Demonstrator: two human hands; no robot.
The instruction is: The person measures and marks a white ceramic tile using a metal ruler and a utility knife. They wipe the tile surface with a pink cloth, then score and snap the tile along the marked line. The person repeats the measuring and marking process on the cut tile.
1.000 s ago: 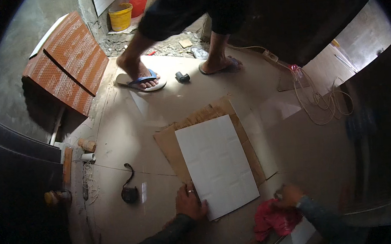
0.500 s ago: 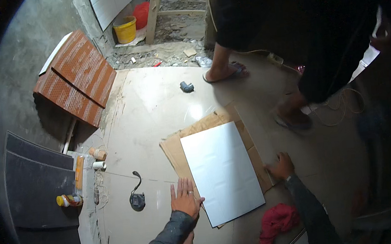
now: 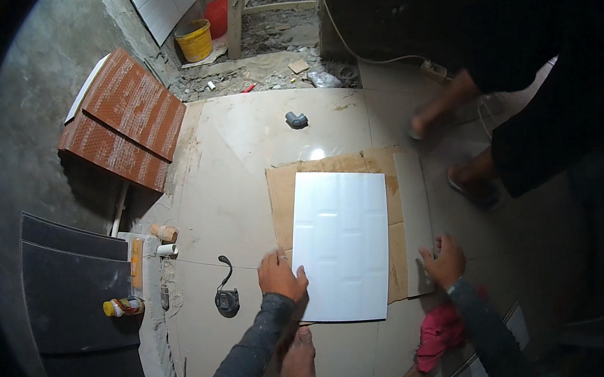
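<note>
White panel [image 3: 341,246] and cardboard [image 3: 283,197], now straighter, between left hand [image 3: 281,276] and right hand [image 3: 445,262], each grip unclenched.

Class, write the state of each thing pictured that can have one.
White panel: flat on cardboard
Left hand: open, at panel's left edge
Right hand: open, apart from panel
Tape measure: lying flat
Red cloth: crumpled
Yellow bucket: upright, open
Jar: capped, on its side
Brown slabs: leaning
Pipe elbow: lying loose
</note>
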